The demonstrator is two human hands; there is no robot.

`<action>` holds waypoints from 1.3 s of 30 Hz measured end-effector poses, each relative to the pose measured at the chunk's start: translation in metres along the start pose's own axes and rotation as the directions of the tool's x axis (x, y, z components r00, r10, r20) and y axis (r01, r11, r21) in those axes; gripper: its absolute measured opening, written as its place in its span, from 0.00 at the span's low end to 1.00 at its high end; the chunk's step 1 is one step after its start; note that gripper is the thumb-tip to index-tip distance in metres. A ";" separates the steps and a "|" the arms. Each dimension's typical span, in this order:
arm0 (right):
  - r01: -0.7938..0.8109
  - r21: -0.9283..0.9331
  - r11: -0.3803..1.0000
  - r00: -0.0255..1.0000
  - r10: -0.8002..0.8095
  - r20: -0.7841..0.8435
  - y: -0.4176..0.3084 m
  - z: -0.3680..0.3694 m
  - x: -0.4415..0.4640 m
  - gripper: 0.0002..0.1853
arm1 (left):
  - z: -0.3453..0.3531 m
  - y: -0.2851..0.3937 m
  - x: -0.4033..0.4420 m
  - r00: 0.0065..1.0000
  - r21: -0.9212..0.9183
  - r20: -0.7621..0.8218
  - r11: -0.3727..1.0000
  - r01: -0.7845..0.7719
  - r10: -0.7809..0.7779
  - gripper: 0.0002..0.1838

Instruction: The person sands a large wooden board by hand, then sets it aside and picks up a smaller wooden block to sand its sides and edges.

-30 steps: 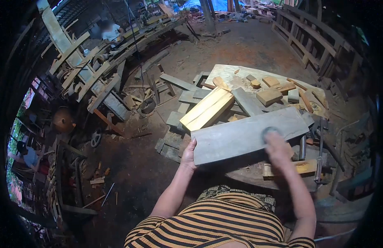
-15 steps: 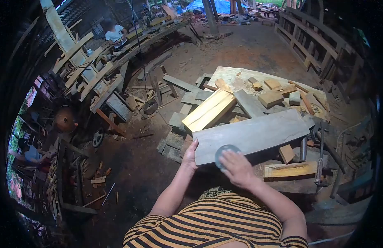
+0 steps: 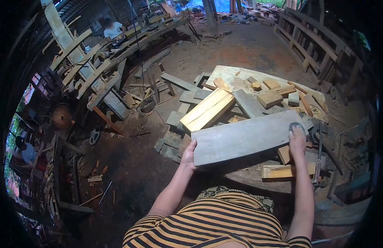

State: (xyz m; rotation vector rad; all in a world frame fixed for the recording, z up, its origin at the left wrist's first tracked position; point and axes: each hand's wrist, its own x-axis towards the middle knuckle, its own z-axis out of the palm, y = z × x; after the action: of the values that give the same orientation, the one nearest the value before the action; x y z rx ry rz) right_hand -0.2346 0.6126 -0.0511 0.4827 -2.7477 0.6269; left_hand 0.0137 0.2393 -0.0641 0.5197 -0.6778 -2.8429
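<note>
A long grey wooden board [image 3: 245, 138] lies tilted in front of me, its right part over the pile of timber. My left hand [image 3: 189, 156] grips the board's left end, thumb at the edge and the other fingers hidden beneath. At the far right end, my right hand [image 3: 297, 142] presses a round, dark grey-green sanding disc [image 3: 296, 125] flat against the board's upper face. The fingers partly cover the disc. Just behind the board rests a pale yellow wood block [image 3: 208, 109].
Small wood blocks [image 3: 271, 98] sit on a light plywood sheet [image 3: 228, 73] beyond the board. Nearer me is a yellow offcut [image 3: 282, 171], with a metal clamp [image 3: 319, 161] beside it. A person [image 3: 113, 31] sits at the back left; another person [image 3: 29, 153] is at far left.
My right hand has slid the sanding disc from the board's near left part to its right end. My left hand keeps its hold on the left end.
</note>
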 end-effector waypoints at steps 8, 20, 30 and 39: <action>0.660 0.449 0.602 0.635 -0.767 0.096 -0.205 0.000 -0.096 0.20 | 0.002 0.000 -0.001 1.000 0.058 0.007 0.998 0.000 -0.001 0.25; -0.050 -0.006 0.999 0.998 0.050 0.026 0.009 0.012 0.057 0.21 | -0.002 0.002 0.001 0.998 0.082 -0.045 0.996 -0.031 0.035 0.26; 0.684 0.399 0.611 0.688 -0.723 -0.072 -0.235 0.069 -0.058 0.15 | 0.008 0.002 -0.004 0.999 0.137 0.039 0.990 -0.039 0.034 0.26; 0.115 0.314 0.942 0.972 -0.172 0.158 -0.074 0.032 0.048 0.16 | -0.008 0.004 0.003 0.998 0.107 -0.004 0.993 -0.059 0.059 0.25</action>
State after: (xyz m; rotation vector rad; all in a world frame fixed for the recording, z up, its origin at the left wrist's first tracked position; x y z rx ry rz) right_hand -0.2561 0.5224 -0.0348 0.8422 -2.7588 1.0207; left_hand 0.0140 0.2321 -0.0699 0.5171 -0.8331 -2.7601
